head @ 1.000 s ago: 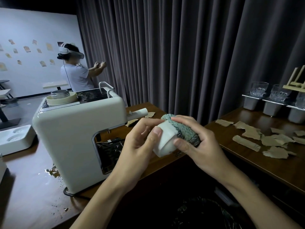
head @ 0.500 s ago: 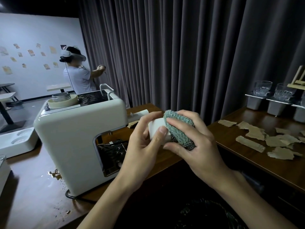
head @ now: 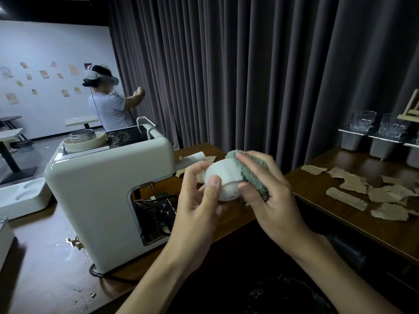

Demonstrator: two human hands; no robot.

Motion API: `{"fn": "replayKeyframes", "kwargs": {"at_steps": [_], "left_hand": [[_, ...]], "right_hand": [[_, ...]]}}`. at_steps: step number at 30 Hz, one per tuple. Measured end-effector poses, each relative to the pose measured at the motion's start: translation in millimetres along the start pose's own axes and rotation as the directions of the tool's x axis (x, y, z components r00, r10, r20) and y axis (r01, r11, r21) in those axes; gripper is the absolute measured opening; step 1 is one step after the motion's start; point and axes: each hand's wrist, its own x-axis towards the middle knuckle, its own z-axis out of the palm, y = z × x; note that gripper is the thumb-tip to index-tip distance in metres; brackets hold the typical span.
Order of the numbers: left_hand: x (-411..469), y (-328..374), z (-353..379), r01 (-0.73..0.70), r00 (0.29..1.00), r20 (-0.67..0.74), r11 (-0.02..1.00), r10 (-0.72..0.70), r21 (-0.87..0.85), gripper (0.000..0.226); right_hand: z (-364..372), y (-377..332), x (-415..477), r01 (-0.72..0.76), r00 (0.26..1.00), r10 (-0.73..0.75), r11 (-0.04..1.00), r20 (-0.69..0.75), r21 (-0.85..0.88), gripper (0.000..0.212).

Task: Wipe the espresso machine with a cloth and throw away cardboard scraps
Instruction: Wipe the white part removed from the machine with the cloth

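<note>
White-and-green bunched cloth (head: pixel 235 177) is clamped in both the left hand (head: pixel 199 200) and right hand (head: pixel 269 196) beside the cream boxy espresso machine (head: pixel 108 193), wiping not started, torn brown cardboard scraps (head: pixel 367 191) all over the dark wooden counter (head: pixel 362 227)

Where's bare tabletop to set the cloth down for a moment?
Bare wood lies at the right table's near edge, in front of the cardboard scraps, which crowd its middle. The left table is open ahead of the espresso machine, apart from crumbs and a wet smear. Both hands hold the cloth.
</note>
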Motion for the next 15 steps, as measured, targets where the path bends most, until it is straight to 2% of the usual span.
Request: {"fn": "replayKeyframes", "kwargs": {"at_steps": [2,4,8,10,13,15], "left_hand": [[1,1,0,0.051,0.999,0.020,0.993,-0.049,-0.106,0.025],[2,-1,-1,0.072,0.997,0.045,0.994,-0.069,-0.082,0.024],[5,5,-5,-0.032,0.992,0.122,0.964,0.000,0.262,0.032],[7,9,-4,-0.095,0.983,0.182,0.943,0.038,0.318,0.035],[8,11,-5,-0.096,0.988,0.138,0.965,0.063,0.245,0.031],[8,9,-6,-0.031,0.997,0.071,0.991,0.022,0.129,0.031]], "right_hand": [[1,-1,1,-0.089,0.996,0.092,0.988,-0.017,0.130,0.042],[2,-1,0,-0.110,0.992,0.117,0.982,-0.044,0.152,0.040],[2,0,-4,-0.037,0.998,0.036,0.999,-0.059,-0.012,0.043],[2,-1,-6,0.056,0.997,-0.062,0.992,-0.046,-0.115,0.043],[2,-2,-3,0.101,0.994,-0.104,0.987,-0.022,-0.123,0.045],[0,0,-1,0.018,1.000,-0.019,1.000,-0.024,-0.018,0.048]]}}
